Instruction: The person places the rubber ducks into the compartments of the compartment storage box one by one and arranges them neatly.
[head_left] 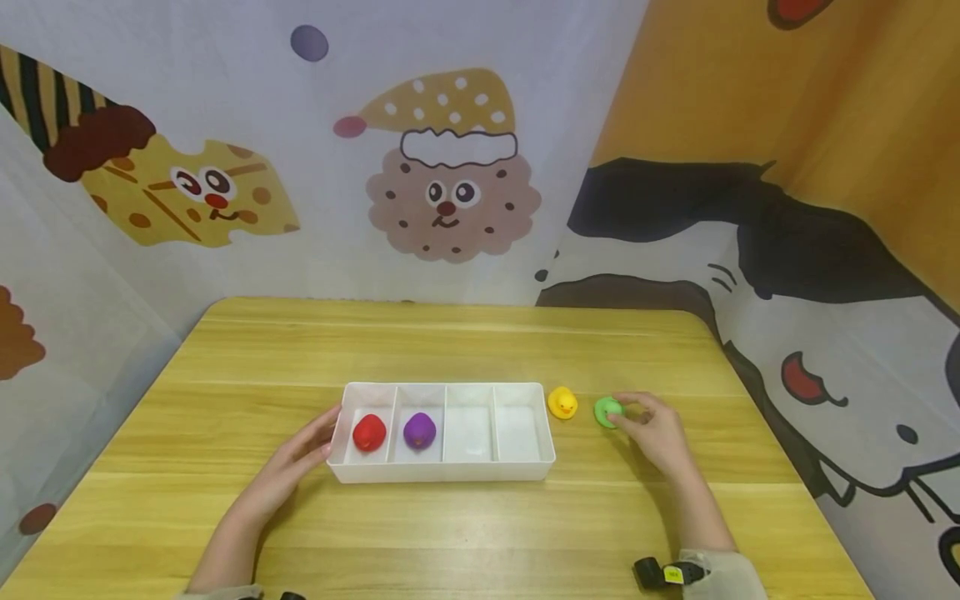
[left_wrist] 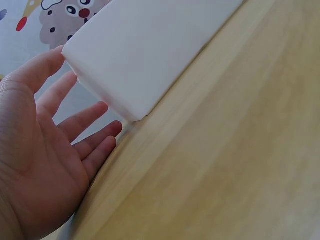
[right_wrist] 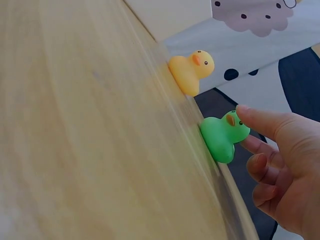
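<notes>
A white tray with a row of compartments lies on the table. In its leftmost compartment sits a red toy duck, and a purple toy duck sits in the one beside it. My left hand touches the tray's left end with fingers extended; the left wrist view shows the thumb at the tray's edge. Right of the tray stands a yellow rubber duck. Farther right, my right hand pinches the head of a green rubber duck between thumb and fingers. That duck stands on the table.
The wooden table reaches back to a cloth backdrop printed with cartoon figures. A black device with a yellow label is on the right wrist. The tray's two right compartments show bare white floors.
</notes>
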